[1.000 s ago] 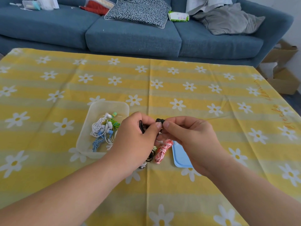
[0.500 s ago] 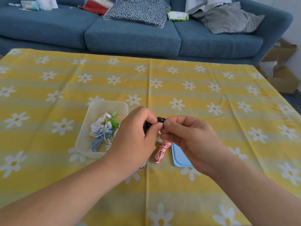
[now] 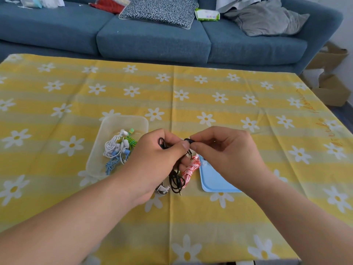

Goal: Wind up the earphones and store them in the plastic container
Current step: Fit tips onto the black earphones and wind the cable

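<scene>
left hand (image 3: 152, 159) and right hand (image 3: 225, 153) each pinch the black earphones (image 3: 176, 180) above the surface (image 3: 248, 222), just right of the plastic container (image 3: 114, 121); versus a second ago, slack cord hangs lower beneath the left hand, so winding appears unfinished, storage pending.

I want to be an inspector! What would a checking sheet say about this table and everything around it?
Surface: yellow daisy tablecloth, creased, over the table.
Job's things: clear plastic container holds white, blue and green wound earphones; blue lid lies flat on the cloth.
Clutter: wipes pack, patterned cushion and grey cushion on the sofa.
Hands: left hand grips the black earphones; right hand pinches one end of them.
Cables: black cord hangs in loops down to the cloth; pink-striped earphones lie wound beside it.
Surroundings: blue sofa behind; cardboard boxes at right.
</scene>
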The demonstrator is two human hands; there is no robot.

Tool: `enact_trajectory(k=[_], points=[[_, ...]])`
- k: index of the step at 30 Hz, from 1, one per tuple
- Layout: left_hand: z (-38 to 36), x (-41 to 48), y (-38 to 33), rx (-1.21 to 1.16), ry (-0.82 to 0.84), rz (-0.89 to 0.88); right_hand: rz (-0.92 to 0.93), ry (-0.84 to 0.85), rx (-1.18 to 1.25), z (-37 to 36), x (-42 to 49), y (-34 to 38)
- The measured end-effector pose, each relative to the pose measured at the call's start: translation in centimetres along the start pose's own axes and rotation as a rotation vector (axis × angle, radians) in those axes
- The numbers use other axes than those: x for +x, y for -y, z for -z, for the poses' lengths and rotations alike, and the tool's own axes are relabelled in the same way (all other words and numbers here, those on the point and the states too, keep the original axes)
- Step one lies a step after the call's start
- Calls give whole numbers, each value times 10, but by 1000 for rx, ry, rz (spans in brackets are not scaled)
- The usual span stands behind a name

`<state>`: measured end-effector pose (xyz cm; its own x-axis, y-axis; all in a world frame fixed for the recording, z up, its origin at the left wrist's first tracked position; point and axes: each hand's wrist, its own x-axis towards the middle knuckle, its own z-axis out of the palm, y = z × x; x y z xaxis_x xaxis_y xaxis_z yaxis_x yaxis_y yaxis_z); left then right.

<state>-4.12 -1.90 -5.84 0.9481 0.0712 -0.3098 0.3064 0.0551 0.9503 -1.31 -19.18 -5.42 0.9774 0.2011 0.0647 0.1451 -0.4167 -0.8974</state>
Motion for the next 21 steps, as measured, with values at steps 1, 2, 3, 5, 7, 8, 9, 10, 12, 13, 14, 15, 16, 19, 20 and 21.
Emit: enact_trajectory(k=[1, 2, 3, 5, 7, 8, 9, 10, 12, 13, 14, 15, 16, 19, 20, 21], points=[[0, 0, -1, -41, 14, 37, 25, 10, -29, 0, 0, -1], [0, 0, -2, -74, 29, 70, 43, 18, -46, 1, 0, -1], [0, 0, -4, -95, 48, 94, 50, 28, -45, 2, -1, -1], [2, -1, -7, -86, 83, 108, 34, 52, -15, 5, -2, -1], [3, 1, -9, -42, 94, 97, 18, 60, -8, 5, -2, 0], [4, 1, -8, -37, 95, 100, 6, 64, -2, 4, -3, 1], [5, 1, -8, -43, 94, 106, -1, 66, 10, 4, -4, 1], [5, 2, -8, -56, 92, 112, 0, 68, 21, 3, -4, 1], [6, 4, -7, -84, 91, 127, 12, 78, 5, 3, -3, 2], [6, 4, -7, -101, 92, 134, 13, 83, -17, 2, -3, 3], [6, 5, -7, -120, 94, 140, 11, 83, -37, 2, -3, 3], [6, 6, -7, -136, 96, 148, 14, 80, -55, 2, -3, 3], [6, 7, -6, -144, 101, 156, 23, 76, -75, 2, -4, 3], [6, 7, -6, -152, 136, 170, 82, 82, -124, 1, -4, 2], [6, 7, -6, -158, 142, 174, 93, 85, -128, 0, -5, 2], [6, 8, -6, -163, 144, 178, 96, 84, -127, 0, -5, 1]])
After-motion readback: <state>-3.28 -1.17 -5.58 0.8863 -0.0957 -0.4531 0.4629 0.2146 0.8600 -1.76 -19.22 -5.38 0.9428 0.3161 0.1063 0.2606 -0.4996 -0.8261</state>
